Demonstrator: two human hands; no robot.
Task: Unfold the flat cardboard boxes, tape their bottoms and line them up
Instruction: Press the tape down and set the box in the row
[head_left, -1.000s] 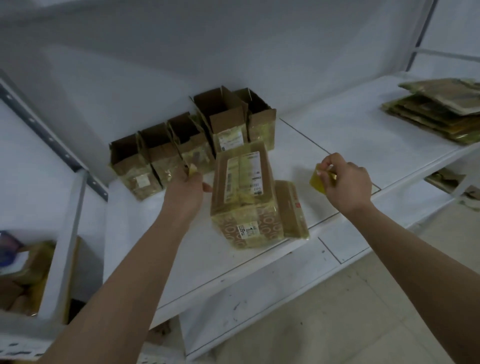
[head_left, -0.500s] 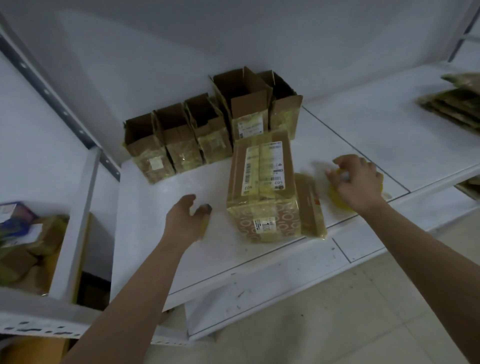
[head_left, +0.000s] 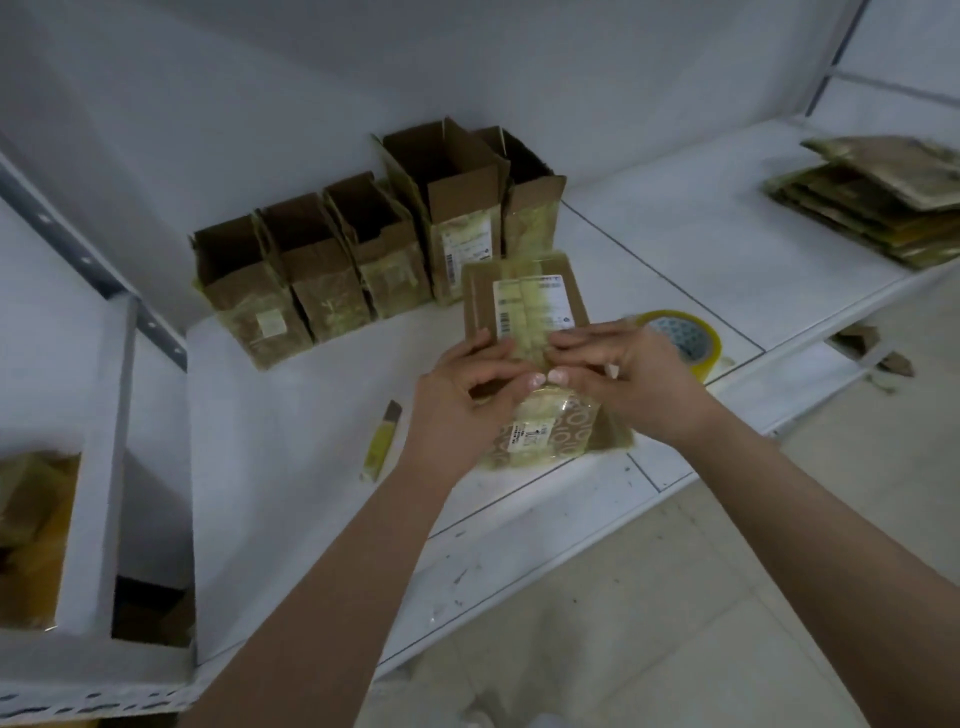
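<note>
A brown cardboard box (head_left: 524, 291) stands bottom-up near the shelf's front edge, with a strip of yellowish tape along its middle seam and down its near side. My left hand (head_left: 462, 389) and my right hand (head_left: 631, 376) both rest on the box's top at its near edge. Their fingertips press on the tape and their thumbs meet at the seam. Just right of the box, behind my right hand, lies a roll of yellow tape (head_left: 688, 340). Several unfolded boxes (head_left: 332, 260) stand open-topped in a row at the back.
A yellow cutter (head_left: 381, 441) lies on the white shelf (head_left: 291, 415) left of my left hand. A stack of flat cardboard boxes (head_left: 878, 202) sits at the far right. A grey shelf upright (head_left: 98, 457) stands at the left, with floor below the shelf's front edge.
My left hand has let go of the yellow cutter, and my right hand has let go of the tape roll. Both hands have moved onto the upside-down box.
</note>
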